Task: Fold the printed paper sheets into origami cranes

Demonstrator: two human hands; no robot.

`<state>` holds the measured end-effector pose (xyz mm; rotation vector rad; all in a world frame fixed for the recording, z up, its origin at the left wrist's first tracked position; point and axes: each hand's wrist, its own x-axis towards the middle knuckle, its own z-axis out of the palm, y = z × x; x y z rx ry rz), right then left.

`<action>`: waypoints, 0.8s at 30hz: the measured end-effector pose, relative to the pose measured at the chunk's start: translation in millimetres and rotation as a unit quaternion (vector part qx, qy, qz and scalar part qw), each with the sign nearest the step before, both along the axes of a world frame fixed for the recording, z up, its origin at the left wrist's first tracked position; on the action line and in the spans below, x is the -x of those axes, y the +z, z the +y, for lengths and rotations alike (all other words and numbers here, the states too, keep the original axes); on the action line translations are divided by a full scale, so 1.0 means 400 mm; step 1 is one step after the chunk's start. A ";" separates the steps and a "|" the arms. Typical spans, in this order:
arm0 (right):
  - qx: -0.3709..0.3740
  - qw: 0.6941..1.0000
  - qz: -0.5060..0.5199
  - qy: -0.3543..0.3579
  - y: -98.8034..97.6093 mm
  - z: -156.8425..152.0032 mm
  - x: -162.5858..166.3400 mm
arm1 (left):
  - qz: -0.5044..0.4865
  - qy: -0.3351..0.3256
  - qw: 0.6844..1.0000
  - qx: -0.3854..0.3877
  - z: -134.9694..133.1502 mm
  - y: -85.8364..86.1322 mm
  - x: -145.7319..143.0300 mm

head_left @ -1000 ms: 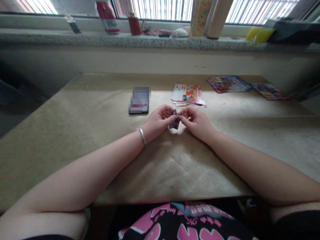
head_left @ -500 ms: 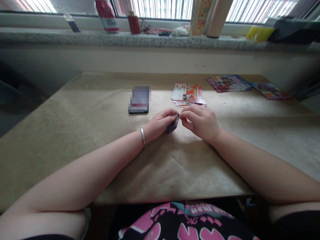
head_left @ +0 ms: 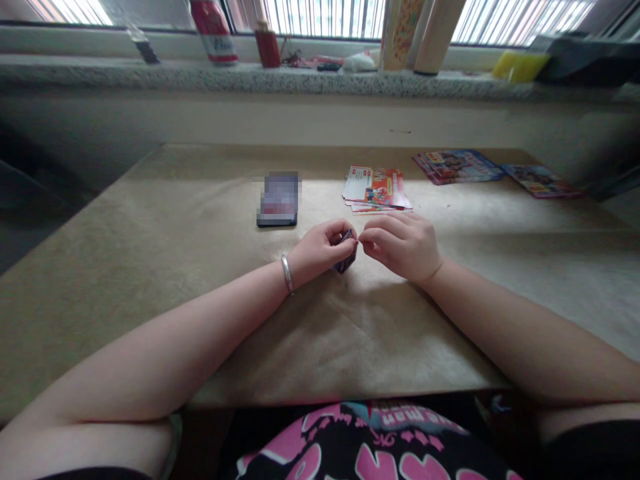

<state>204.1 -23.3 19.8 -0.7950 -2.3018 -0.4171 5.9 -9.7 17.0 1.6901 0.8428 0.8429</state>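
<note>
My left hand [head_left: 320, 248], with a silver bracelet at the wrist, pinches a small dark purple printed piece [head_left: 345, 263] between thumb and fingers. The piece looks bent or folded and is partly covered by the fingers; whether it is a card or a packet I cannot tell. Close by its upper right edge, my right hand [head_left: 404, 245] has thumb and fingertips pressed together. Anything between those fingertips is too small to make out. Just beyond the hands lies a pile of white and orange printed cards [head_left: 377, 187].
A phone-like dark rectangle [head_left: 278, 200], blurred out, lies left of the cards. Two stacks of colourful printed packets, one nearer [head_left: 457, 167] and one farther right [head_left: 543, 181], rest at the back right. A red can [head_left: 214, 33] and bottles stand on the stone sill [head_left: 300, 80].
My left thumb has shifted down over the purple piece, and its fingers curl more. The piece is turned a little and sits slightly lower. My right hand stays almost in place.
</note>
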 end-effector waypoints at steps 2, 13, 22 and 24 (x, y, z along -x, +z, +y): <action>0.008 1.000 -0.010 0.006 0.003 0.000 -0.002 | 0.017 -0.003 1.000 0.014 -0.001 0.000 0.001; -0.047 0.996 -0.076 0.014 0.015 0.001 -0.007 | 0.025 -0.019 0.999 0.020 0.004 -0.013 0.004; 0.142 0.982 0.107 0.060 -0.007 0.008 0.007 | 0.016 -0.002 1.000 0.009 0.007 -0.021 0.005; 0.178 0.973 0.123 0.078 -0.006 0.008 0.007 | 0.017 -0.016 1.000 0.012 0.009 -0.024 0.005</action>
